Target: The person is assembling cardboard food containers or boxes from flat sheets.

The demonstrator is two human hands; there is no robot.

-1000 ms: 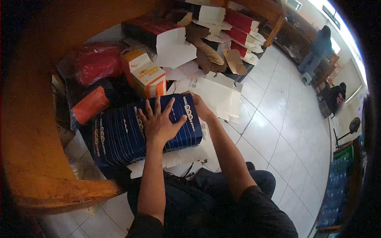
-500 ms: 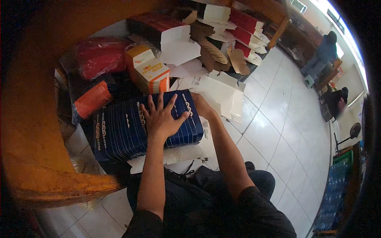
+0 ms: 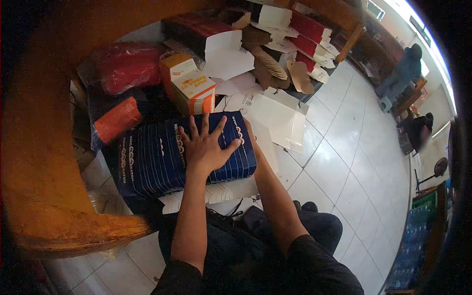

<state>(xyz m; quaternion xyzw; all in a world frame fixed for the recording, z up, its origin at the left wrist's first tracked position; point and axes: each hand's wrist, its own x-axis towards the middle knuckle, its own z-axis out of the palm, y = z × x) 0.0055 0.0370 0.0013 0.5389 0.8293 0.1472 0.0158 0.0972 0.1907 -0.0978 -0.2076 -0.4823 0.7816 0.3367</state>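
A long row of dark blue printed cartons [image 3: 151,160], packed face to face with thin pale edges between them, lies in front of me. My left hand [image 3: 206,147] rests flat on top of it toward the right end, fingers spread. At that right end my right hand [image 3: 250,135] reaches down behind the last carton, and its fingers are hidden. White carton flaps [image 3: 216,192] stick out below the row on my side. Just beyond it stands a bundle of orange and white cartons [image 3: 194,88].
Red plastic-wrapped packs [image 3: 129,69] and an orange pack [image 3: 118,119] lie to the left. Red boxes [image 3: 307,32] and brown cardboard pieces [image 3: 273,64] are heaped behind. An orange-brown wooden frame [image 3: 54,196] curves along the left. Two people are farther off on the right.
My right hand has slipped farther behind the right end of the row, its forearm shifting left. The left hand stays flat on top. The whole view has shifted slightly.
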